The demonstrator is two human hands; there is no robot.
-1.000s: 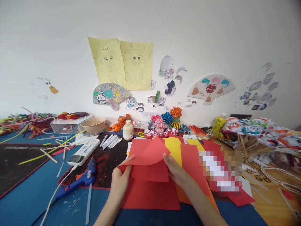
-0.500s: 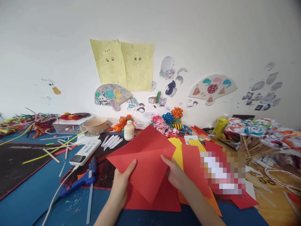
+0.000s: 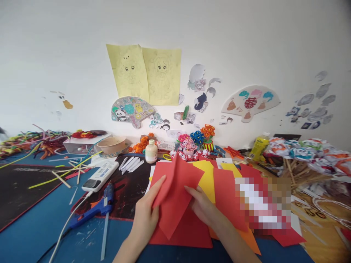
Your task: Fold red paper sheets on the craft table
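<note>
A sheet of red paper [image 3: 178, 197] is held up between both hands, its left part bent up along a crease. My left hand [image 3: 149, 204] is closed on the bent left side, thumb on top. On the right edge my right hand [image 3: 201, 204] pinches the same sheet, thumb on the front and fingers mostly hidden behind. Below it a larger red paper [image 3: 192, 233] lies on the blue table. Yellow paper [image 3: 207, 182] and another red sheet [image 3: 226, 193] lie just right of my right hand.
To the left are a blue glue gun [image 3: 93, 212], a white power strip [image 3: 101, 177] and white paper strips [image 3: 131, 164]. A cream bottle [image 3: 151, 151] and pipe-cleaner flowers [image 3: 197, 138] stand at the back. White flower bundles [image 3: 298, 148] are at the right.
The red sheet, spread nearly flat before, is now bent up at its left side. My left hand has moved right and up with that side; my right hand stays near its place.
</note>
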